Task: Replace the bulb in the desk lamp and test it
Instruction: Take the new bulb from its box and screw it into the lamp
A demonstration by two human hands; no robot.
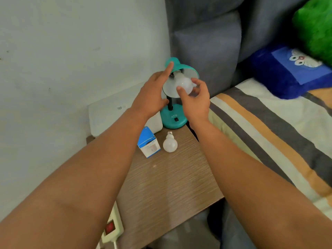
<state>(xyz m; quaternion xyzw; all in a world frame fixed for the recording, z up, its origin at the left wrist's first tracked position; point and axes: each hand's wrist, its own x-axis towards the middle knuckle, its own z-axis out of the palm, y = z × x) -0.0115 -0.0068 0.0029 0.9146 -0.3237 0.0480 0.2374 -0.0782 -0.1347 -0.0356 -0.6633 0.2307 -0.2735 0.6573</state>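
A teal desk lamp [172, 120] stands at the far end of a wooden bedside table [167, 178], its shade [186, 69] tilted toward me. A white bulb [183, 83] sits in the shade's socket. My right hand [195, 101] curls its thumb and fingers around that bulb. My left hand [152, 94] rests against the shade's left side with its fingers straight, the forefinger lying up along the teal top. A second white bulb [170, 143] lies loose on the table, next to a blue and white bulb box [148, 142].
A white box [115, 115] stands behind the lamp against the wall. A power strip with a red switch [112, 229] hangs by the table's near left corner. A bed with a striped sheet [265, 133] and grey headboard [206, 47] borders the right side.
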